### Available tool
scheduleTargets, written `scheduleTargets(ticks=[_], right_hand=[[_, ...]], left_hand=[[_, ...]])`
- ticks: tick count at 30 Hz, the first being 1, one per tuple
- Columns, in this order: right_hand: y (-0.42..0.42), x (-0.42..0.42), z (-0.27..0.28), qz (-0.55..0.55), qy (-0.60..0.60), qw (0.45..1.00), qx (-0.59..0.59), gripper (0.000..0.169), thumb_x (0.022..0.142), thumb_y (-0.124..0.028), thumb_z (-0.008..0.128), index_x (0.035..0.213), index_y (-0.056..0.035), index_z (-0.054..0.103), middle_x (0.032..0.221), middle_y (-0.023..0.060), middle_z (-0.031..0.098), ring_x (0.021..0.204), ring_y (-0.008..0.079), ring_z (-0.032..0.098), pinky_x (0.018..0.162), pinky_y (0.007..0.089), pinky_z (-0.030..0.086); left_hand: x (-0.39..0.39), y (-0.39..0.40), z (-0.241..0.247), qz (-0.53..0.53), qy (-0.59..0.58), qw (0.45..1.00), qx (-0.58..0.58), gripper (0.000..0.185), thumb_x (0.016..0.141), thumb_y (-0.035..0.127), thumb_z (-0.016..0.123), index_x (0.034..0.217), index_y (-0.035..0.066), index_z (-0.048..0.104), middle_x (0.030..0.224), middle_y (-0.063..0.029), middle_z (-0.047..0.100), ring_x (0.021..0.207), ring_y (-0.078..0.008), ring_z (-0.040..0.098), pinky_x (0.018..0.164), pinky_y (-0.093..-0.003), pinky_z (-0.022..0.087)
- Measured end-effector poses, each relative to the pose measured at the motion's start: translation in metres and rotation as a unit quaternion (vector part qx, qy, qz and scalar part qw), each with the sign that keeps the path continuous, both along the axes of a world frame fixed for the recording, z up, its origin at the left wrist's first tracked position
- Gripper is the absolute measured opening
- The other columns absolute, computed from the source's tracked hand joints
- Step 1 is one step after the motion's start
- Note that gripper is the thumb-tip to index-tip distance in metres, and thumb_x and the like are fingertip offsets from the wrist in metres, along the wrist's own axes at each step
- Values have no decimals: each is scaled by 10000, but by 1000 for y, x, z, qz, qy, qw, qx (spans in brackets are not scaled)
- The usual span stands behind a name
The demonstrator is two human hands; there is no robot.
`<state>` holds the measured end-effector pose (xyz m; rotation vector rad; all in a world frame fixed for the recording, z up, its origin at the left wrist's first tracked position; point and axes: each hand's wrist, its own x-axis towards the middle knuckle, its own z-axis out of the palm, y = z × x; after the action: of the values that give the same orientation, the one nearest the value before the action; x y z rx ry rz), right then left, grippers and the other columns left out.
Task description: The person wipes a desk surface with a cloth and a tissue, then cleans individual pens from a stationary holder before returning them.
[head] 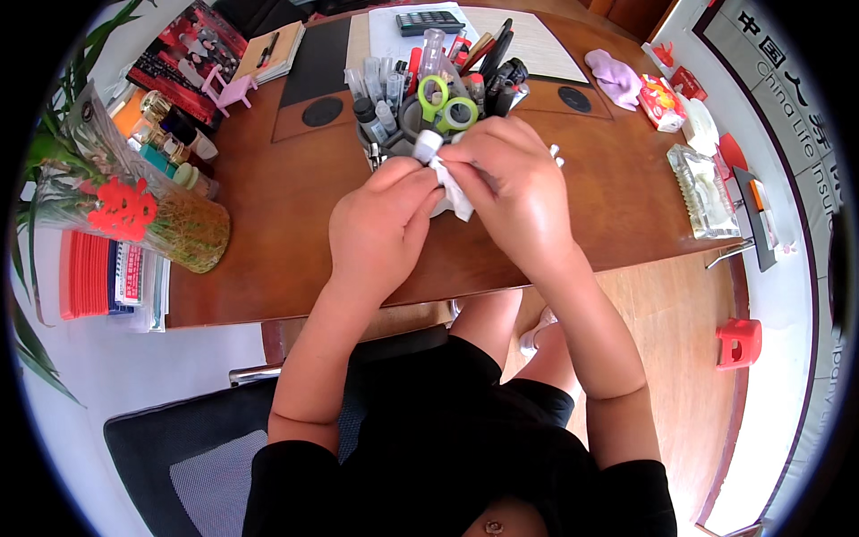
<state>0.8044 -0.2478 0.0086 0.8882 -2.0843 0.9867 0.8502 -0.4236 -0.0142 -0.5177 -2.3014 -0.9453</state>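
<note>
My left hand (382, 231) and my right hand (523, 184) meet above the near part of the brown wooden desk (268, 255). Between the left fingers is a small container with a white cap (427, 145); its lower part is hidden by the hand. The right thumb and fingers pinch a crumpled white tissue (455, 191) against it. Just beyond the hands stands a desk organizer (415, 119) crowded with pens, markers and small clear bottles. Lime-green-handled scissors (433, 94) and a roll of tape with a green rim (459, 114) sit in it.
A glass vase (194, 231) with plant roots stands left, near cosmetic bottles (178, 144) and a pink toy chair (229, 90). Beyond the organizer lies a calculator (429, 23). To the right are a purple cloth (614, 77), a tissue pack (661, 101) and a clear glass box (701, 194).
</note>
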Motion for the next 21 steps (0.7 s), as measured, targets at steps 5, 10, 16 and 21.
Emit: scheduleTargets(ticks=[5,10,16,21], right_hand=[[-4,-8,-1,-29,59,998,9,85,813,-39,774,865,-42,706,848,88,651,846,324,635,747,415,526],[29,-2,4,-62,-44,995,-67,108,819,15,782,904,-26,730,904,100,667,833,294,665,762,373,551],[31,15,-4,-12,-115,988,-104,126,840,26,780,951,-27,753,977,105,688,903,277,686,791,346,563],[19,23,-19,-17,-62,996,-57,143,841,-15,792,973,-46,747,963,80,688,908,295,671,763,378,551]], left_hand=[[-2,0,-1,-4,9,1000,-1,141,901,66,750,1041,52,750,978,-87,708,794,-294,684,692,-343,540],[0,1,1,7,10,1000,-12,136,906,89,762,1036,55,750,966,-87,703,789,-288,682,681,-339,534],[-1,5,-3,12,24,1000,-14,133,913,110,756,1036,63,742,972,-76,699,783,-291,682,660,-355,530],[-3,1,-4,1,24,1000,-12,131,927,141,735,1044,82,732,998,-44,696,777,-300,683,637,-384,531]])
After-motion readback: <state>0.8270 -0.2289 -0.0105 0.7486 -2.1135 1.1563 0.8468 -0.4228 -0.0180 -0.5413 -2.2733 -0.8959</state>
